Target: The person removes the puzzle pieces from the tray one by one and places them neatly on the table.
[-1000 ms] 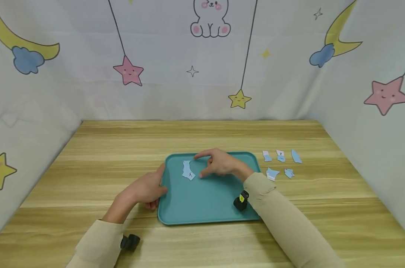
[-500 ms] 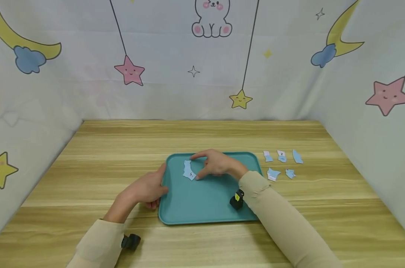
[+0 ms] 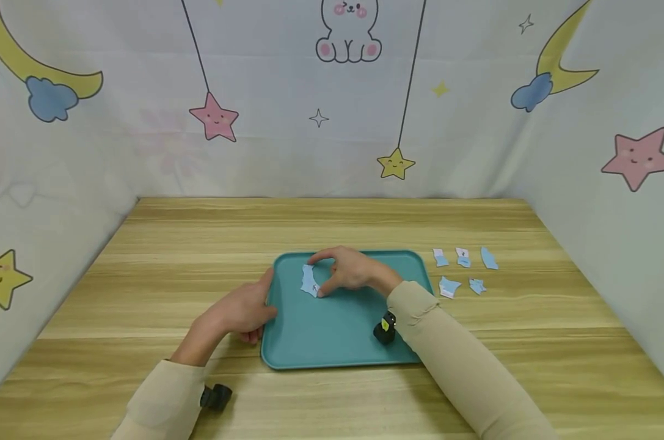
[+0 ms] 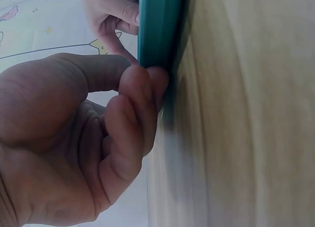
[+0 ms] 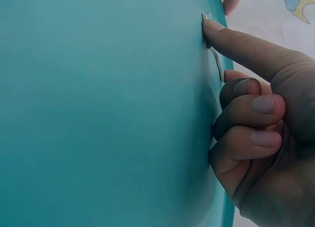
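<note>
A teal tray (image 3: 342,330) lies on the wooden table. My left hand (image 3: 246,308) holds its left rim, thumb on the inner side and fingertips at the edge; the left wrist view shows the fingers curled against the tray wall (image 4: 160,30). Over the tray's upper part, my right hand (image 3: 350,269) spans a jagged pale-blue paper piece (image 3: 308,280) between index fingertip and thumb, one at each end. In the right wrist view the thumb (image 5: 246,47) presses the paper piece (image 5: 217,64), seen edge-on and slightly bowed, while the other fingers curl in.
Right of the tray, several loose blue-and-white paper pieces lie on the table in two rows, among them a leaf-shaped piece (image 3: 488,258) and a jagged piece (image 3: 449,287). A white printed cloth (image 3: 255,165) hangs behind and at both sides.
My right hand has moved left, and its index finger and thumb have come onto the ends of the paper piece. The left hand stays on the tray rim.
</note>
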Tool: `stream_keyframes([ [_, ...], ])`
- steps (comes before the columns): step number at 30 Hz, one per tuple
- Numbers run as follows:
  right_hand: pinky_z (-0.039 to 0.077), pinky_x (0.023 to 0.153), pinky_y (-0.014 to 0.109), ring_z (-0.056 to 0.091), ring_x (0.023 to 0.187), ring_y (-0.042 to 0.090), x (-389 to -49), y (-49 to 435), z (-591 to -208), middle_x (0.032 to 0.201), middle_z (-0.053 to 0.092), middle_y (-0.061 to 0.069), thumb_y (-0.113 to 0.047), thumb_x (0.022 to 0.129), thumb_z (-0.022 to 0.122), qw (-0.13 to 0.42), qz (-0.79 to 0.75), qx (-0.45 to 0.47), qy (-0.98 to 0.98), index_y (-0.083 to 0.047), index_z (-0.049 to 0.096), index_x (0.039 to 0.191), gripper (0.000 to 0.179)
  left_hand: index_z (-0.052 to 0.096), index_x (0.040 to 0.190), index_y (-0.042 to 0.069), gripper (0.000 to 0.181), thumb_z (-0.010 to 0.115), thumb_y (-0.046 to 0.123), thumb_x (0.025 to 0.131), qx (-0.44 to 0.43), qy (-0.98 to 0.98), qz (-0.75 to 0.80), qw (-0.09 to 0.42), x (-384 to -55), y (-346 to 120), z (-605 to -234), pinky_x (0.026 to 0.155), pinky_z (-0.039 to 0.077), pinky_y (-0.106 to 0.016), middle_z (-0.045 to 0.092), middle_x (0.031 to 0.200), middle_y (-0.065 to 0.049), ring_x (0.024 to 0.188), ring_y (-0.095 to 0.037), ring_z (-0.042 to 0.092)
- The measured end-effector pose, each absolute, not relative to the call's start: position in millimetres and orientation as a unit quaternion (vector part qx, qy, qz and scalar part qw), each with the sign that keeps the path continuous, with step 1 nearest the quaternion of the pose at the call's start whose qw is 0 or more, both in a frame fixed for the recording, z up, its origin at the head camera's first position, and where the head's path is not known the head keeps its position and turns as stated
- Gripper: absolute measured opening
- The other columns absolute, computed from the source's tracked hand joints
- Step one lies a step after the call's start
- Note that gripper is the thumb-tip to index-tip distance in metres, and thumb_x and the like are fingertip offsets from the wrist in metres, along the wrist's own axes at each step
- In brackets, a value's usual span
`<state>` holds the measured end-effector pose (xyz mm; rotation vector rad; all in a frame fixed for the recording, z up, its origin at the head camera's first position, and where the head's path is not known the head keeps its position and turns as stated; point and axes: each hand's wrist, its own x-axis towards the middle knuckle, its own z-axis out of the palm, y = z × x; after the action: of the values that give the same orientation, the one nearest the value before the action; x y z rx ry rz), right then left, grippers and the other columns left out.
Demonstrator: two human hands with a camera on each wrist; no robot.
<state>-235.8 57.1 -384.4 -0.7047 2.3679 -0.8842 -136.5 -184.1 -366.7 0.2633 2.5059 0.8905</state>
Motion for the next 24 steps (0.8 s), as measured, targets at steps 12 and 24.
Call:
stream_keyframes([
  [12, 0.031, 0.054, 0.023, 0.035, 0.051, 0.009, -231.0, 60.5, -383.2, 0.057, 0.041, -0.006, -0.024, 0.088, 0.087, 0.231, -0.309, -0.286, 0.877, -0.013, 0.063, 0.145, 0.063, -0.003, 0.167, -0.006, 0.086, 0.052, 0.004, 0.101, 0.094, 0.914, 0.32, 0.229, -135.4, -184.0, -368.6, 0.042, 0.054, -0.03, 0.064, 0.059, -0.011, 0.041, -0.014, 0.06],
  [24, 0.032, 0.057, 0.025, 0.037, 0.054, 0.01, -231.1, 59.9, -388.8, 0.06, 0.042, -0.006, -0.031, 0.089, 0.086, 0.196, -0.283, -0.307, 0.887, -0.011, 0.065, 0.141, 0.06, -0.003, 0.166, -0.007, 0.086, 0.052, 0.004, 0.101, 0.1, 0.915, 0.318, 0.228, -134.9, -184.0, -366.8, 0.042, 0.054, -0.03, 0.064, 0.058, -0.01, 0.041, -0.013, 0.06],
])
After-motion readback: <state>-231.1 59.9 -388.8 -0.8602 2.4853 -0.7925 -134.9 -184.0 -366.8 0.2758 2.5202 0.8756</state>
